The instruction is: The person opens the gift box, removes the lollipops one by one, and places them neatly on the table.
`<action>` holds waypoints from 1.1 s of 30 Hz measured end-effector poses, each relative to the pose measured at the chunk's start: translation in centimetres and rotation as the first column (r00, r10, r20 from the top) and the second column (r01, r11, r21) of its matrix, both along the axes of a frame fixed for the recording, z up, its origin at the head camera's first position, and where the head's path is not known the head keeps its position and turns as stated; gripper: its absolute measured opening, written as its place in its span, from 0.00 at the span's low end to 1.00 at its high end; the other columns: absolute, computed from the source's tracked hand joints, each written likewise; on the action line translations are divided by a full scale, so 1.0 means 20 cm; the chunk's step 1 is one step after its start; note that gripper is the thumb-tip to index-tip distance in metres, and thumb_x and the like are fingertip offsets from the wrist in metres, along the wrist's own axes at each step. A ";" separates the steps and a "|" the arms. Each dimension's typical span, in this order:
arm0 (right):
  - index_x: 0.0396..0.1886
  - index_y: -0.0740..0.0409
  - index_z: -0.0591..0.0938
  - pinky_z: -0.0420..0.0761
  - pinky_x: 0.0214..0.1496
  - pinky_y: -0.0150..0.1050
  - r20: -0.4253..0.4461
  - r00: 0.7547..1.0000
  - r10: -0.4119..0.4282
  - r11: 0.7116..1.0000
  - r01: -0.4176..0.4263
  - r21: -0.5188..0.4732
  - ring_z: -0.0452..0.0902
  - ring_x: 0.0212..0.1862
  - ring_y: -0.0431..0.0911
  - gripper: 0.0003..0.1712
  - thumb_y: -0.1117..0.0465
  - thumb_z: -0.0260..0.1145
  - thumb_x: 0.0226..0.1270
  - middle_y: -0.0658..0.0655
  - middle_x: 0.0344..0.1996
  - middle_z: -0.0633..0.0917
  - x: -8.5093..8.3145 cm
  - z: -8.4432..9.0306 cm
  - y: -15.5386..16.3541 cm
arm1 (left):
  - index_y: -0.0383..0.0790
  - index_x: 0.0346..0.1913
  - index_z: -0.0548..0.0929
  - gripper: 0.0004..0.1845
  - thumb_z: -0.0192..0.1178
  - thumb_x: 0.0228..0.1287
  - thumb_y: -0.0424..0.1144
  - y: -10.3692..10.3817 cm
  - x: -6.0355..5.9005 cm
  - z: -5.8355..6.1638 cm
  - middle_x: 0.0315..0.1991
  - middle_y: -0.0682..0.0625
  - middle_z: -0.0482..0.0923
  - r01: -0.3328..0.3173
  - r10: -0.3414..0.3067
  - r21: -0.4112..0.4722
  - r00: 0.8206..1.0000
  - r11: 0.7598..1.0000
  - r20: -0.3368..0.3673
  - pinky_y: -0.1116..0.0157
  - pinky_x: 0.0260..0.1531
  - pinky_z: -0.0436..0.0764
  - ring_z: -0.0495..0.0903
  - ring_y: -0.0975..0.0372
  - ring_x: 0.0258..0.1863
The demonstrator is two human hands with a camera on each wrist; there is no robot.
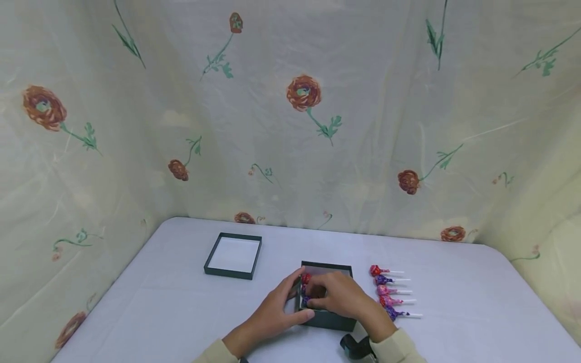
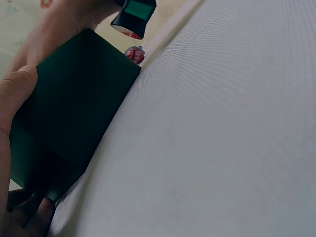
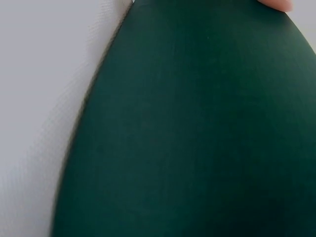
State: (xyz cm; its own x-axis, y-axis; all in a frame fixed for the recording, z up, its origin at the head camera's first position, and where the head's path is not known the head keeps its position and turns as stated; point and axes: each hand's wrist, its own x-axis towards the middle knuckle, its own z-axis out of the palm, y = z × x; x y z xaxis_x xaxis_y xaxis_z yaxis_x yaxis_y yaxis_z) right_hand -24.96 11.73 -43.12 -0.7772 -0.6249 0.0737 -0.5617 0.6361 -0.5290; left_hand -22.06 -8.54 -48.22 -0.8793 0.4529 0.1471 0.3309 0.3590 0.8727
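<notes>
A dark green open box (image 1: 333,319) stands on the table. My left hand (image 1: 274,307) grips its near left corner, thumb at the front and fingers along the left side; the left wrist view shows the thumb (image 2: 24,79) at the rim. Inside, along the left wall, lie wrapped lollipops, a red one (image 1: 306,278) and a purple one (image 1: 306,300) among them. My right hand (image 1: 338,297) reaches into the box with bent fingers and pinches at the purple lollipop, whose stick is hidden. The right wrist view is mostly filled by the box's green wall (image 3: 187,128).
Right of the box, several wrapped lollipops lie in a column, a red one (image 1: 374,270) at the far end and a purple one (image 1: 392,312) nearest, sticks pointing right. A green-rimmed lid (image 1: 228,274) lies inside up at the back left. A black device (image 1: 356,348) sits by my right wrist.
</notes>
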 end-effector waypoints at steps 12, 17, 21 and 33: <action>0.36 0.48 0.85 0.79 0.36 0.33 0.011 1.000 -0.015 1.000 0.015 -0.016 0.76 0.31 0.33 0.06 0.57 0.72 0.58 0.39 0.29 0.82 0.01 0.01 0.00 | 0.60 0.76 0.51 0.45 0.62 0.60 0.58 0.00 -0.01 -0.01 0.74 0.52 0.55 -0.005 0.004 -0.015 1.000 1.000 -0.015 0.50 0.65 0.66 0.63 0.56 0.69; 0.40 0.50 0.87 0.78 0.37 0.35 -0.005 1.000 -0.012 1.000 0.012 -0.013 0.77 0.34 0.37 0.09 0.57 0.71 0.59 0.42 0.33 0.85 0.00 0.01 0.01 | 0.60 0.76 0.50 0.45 0.62 0.60 0.58 0.00 -0.01 -0.01 0.74 0.52 0.55 -0.004 0.004 -0.018 1.000 1.000 -0.027 0.48 0.66 0.65 0.62 0.56 0.69; 0.41 0.51 0.88 0.78 0.38 0.35 -0.014 1.000 -0.004 1.000 0.003 -0.020 0.77 0.36 0.39 0.10 0.57 0.70 0.59 0.42 0.36 0.85 0.00 0.01 0.01 | 0.59 0.76 0.50 0.45 0.62 0.61 0.58 -0.01 0.00 -0.01 0.74 0.52 0.55 -0.007 0.007 -0.020 1.000 1.000 -0.019 0.48 0.67 0.63 0.61 0.57 0.70; 0.41 0.52 0.87 0.80 0.41 0.36 0.018 0.999 0.048 0.995 -0.046 -0.089 0.77 0.38 0.39 0.10 0.59 0.69 0.60 0.42 0.36 0.84 -0.01 0.01 0.03 | 0.61 0.76 0.50 0.45 0.61 0.60 0.60 0.00 0.00 0.00 0.74 0.51 0.55 -0.013 0.013 -0.034 1.000 0.999 -0.017 0.46 0.66 0.63 0.60 0.55 0.70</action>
